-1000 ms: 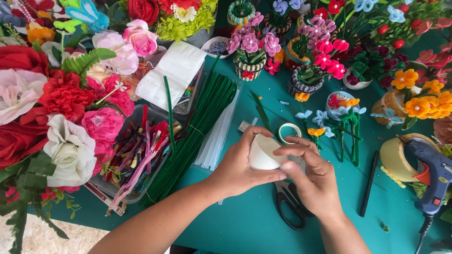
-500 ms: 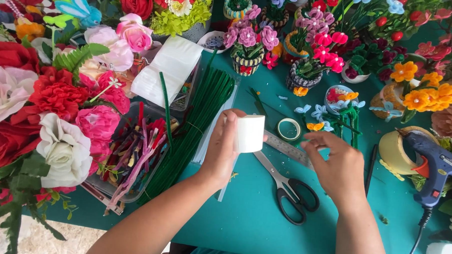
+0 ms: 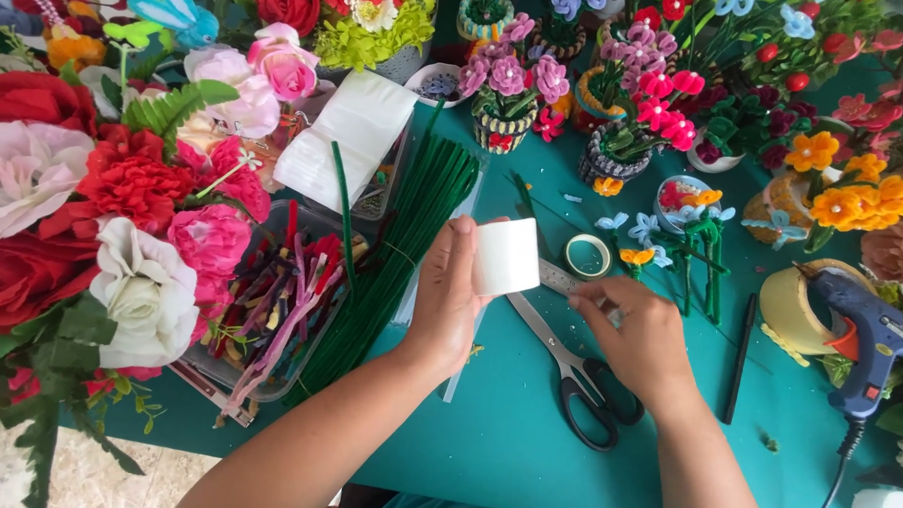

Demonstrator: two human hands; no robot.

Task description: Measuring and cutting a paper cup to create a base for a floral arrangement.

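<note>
A teal table (image 3: 524, 457) fills the scene, crowded along its far and left edges with artificial flowers: big red, pink and white blooms (image 3: 93, 211) on the left, and small potted pipe-cleaner flowers (image 3: 616, 120) along the far side. A thick bundle of green pipe cleaners (image 3: 402, 242) lies slantwise left of centre, beside a clear tray of mixed coloured pipe cleaners (image 3: 280, 298). At the right edge a blue glue gun (image 3: 869, 339) rests near a wide roll of tan tape (image 3: 785, 311).

Near the middle, the left hand (image 3: 445, 304) is closed around a white roll of tape (image 3: 506, 256), thumb on the near face and fingers behind, holding it upright above the table. The right hand (image 3: 639, 336) sits just to the right, fingertips pinched narrow on a metal ruler (image 3: 561, 280) that lies across the table; whether a strip of tape runs between the roll and this hand cannot be told. Black-handled scissors (image 3: 577, 374) lie just under and between the hands, blades pointing far-left. A small roll of green tape (image 3: 589, 256) lies flat just beyond the ruler, and a black pen (image 3: 740, 359) lies to the right.

The white roll looks light and fairly stiff in its cylinder form, though likely to dent if squeezed hard. Its outer face probably grips well, so the flat sides or the core seem the sound places to hold it.
</note>
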